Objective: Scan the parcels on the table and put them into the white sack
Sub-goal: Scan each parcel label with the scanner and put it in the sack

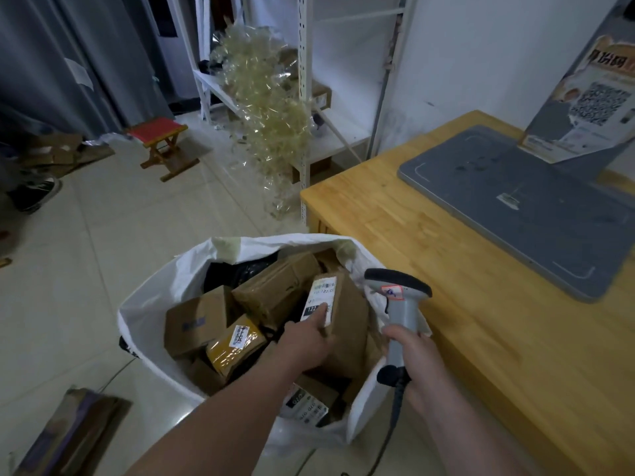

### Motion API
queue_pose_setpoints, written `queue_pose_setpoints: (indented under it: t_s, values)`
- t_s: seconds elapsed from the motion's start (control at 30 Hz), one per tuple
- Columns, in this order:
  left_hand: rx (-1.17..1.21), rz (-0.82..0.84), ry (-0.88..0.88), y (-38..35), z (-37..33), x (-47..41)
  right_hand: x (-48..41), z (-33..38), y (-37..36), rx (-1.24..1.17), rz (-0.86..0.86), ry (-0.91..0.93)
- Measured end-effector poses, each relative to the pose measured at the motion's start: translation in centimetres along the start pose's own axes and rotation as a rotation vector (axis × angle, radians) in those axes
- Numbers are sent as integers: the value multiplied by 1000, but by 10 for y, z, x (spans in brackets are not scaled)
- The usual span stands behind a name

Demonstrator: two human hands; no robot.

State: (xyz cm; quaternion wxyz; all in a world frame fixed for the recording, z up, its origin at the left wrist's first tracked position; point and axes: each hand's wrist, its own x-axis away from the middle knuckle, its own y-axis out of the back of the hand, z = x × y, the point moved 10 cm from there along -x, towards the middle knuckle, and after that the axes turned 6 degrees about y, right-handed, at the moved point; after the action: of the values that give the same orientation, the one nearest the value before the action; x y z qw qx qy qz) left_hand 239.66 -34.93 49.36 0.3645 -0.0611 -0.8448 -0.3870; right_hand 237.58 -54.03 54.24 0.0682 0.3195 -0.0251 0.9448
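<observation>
The white sack [161, 297] stands open on the floor beside the wooden table [457, 304], filled with several cardboard parcels. My left hand [305, 338] reaches into the sack and grips a brown parcel with a white label [347, 314], thumb lying on the label. My right hand [409, 355] holds a grey handheld barcode scanner [400, 297] by its handle, just right of the sack and above the table's near edge; its cable hangs down. Other parcels in the sack include a yellow-taped box [233, 345] and a plain box [192, 324].
A grey flat pad [515, 207] lies on the table with a QR-code sign [591, 97] behind it. A white metal shelf [305, 80] draped with clear tape scraps stands behind the sack. A red folding stool [161, 139] sits on the tiled floor; flattened cardboard [72, 434] lies bottom left.
</observation>
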Motion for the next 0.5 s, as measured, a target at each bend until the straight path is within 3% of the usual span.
queue_pose_setpoints:
  t_s: [0.2,0.4,0.5]
  values:
    - [-155,-125,110,10,10,-29,-11,-2,21,7,-24,52]
    - [-343,-87,157,7,13,-38,-14,-4,20,95,-11,100]
    - [-381,-161,178,22,10,-38,-15,0,23,91,-19,115]
